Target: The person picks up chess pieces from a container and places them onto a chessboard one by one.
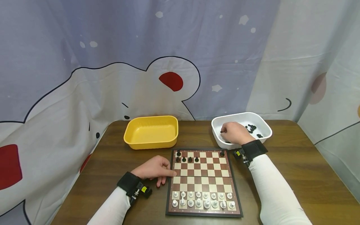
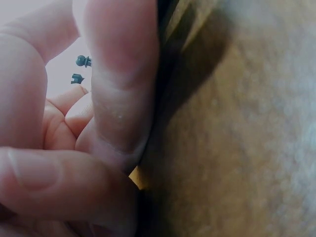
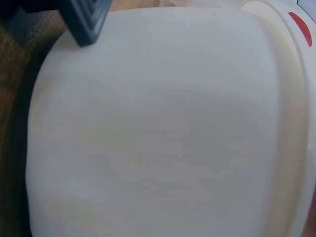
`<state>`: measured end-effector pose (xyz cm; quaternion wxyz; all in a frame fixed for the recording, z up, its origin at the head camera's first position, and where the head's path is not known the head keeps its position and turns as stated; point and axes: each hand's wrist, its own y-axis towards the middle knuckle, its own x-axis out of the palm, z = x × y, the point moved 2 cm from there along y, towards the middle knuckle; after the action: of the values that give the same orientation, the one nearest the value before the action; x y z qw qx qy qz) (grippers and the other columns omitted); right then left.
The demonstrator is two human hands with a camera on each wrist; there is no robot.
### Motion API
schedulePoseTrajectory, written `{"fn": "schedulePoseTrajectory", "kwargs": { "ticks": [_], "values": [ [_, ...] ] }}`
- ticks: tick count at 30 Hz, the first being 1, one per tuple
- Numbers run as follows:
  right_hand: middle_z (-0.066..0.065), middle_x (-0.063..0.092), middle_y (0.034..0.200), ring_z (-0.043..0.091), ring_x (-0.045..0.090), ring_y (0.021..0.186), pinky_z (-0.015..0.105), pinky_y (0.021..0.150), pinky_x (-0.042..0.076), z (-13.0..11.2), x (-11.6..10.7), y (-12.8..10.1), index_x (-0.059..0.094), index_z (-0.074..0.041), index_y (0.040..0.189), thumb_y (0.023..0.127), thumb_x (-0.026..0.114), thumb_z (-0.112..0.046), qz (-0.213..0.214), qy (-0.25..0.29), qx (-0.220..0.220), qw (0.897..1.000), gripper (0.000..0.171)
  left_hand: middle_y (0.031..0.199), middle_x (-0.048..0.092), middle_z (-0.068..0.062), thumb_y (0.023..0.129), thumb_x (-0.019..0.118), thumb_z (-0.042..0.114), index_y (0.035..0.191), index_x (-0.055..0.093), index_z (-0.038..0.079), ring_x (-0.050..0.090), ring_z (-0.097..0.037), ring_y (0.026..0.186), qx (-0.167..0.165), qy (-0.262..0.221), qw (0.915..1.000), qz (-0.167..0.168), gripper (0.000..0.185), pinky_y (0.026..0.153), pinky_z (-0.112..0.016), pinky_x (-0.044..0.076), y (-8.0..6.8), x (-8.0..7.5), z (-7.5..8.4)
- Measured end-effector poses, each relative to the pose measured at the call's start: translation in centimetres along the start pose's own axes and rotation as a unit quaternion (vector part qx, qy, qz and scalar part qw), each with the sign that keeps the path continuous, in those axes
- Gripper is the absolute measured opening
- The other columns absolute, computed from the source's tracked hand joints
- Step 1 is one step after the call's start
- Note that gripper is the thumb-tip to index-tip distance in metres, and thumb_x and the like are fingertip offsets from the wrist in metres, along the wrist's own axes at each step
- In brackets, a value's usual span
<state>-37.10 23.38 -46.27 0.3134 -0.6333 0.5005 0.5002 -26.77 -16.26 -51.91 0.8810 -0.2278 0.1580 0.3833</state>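
Note:
A folding chessboard [image 1: 208, 180] lies flat on the table. White chess pieces [image 1: 198, 203] fill its two near rows; several black chess pieces [image 1: 190, 159] stand at its far left, and one black piece [image 1: 222, 153] is at the far right corner. My left hand [image 1: 154, 168] rests at the board's left edge, one extended finger touching its border and other fingers bent beside it. Over the white basin [image 1: 216, 142], my right hand [image 1: 236, 132] pinches a small black chess piece [image 1: 221, 132], mostly hidden by the fingers. The right wrist view shows chiefly the basin's outer wall [image 3: 158, 138].
More black pieces [image 1: 251, 128] lie loose inside the white basin. A yellow basin [image 1: 152, 145] stands at the back left of the wooden table [image 1: 289, 150]. Behind the table hangs a patterned curtain [image 1: 135, 90].

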Motion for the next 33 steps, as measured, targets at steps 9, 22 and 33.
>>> {"fn": "schedulePoseTrajectory", "kwargs": {
  "ticks": [9,22,33],
  "values": [
    [0.010,0.077,0.104,0.030,0.072,0.092,0.053,0.087,0.057,-0.2,-0.7,-0.1,0.077,-0.004,0.119,0.102,0.067,-0.014,0.051,-0.001,-0.002,0.999,0.022,0.064,0.074,-0.012,0.098,0.085,0.050,0.078,0.072,0.010,0.068,-0.017,0.046,-0.005,0.000,1.0000,0.000,0.047,0.039,-0.023,0.032,-0.2,0.1,0.1],
    [0.008,0.083,0.104,0.030,0.076,0.093,0.052,0.083,0.057,-0.7,-1.7,-0.2,0.079,-0.008,0.112,0.105,0.074,-0.021,0.097,0.006,-0.029,0.995,0.015,0.063,0.073,-0.013,0.098,0.085,0.049,0.078,0.071,0.009,0.068,-0.018,0.045,0.000,-0.002,1.0000,0.001,0.047,0.039,-0.023,0.030,-0.3,0.1,0.4],
    [0.003,0.080,0.095,0.025,0.073,0.085,0.049,0.079,0.056,-2.1,-2.5,-0.7,0.081,-0.011,0.110,0.105,0.078,-0.024,0.116,0.021,-0.053,0.992,0.014,0.062,0.073,-0.013,0.098,0.086,0.049,0.078,0.071,0.009,0.068,-0.017,0.045,0.001,-0.002,1.0000,0.001,0.048,0.039,-0.023,0.030,-0.3,0.1,0.4]
  ]
}}
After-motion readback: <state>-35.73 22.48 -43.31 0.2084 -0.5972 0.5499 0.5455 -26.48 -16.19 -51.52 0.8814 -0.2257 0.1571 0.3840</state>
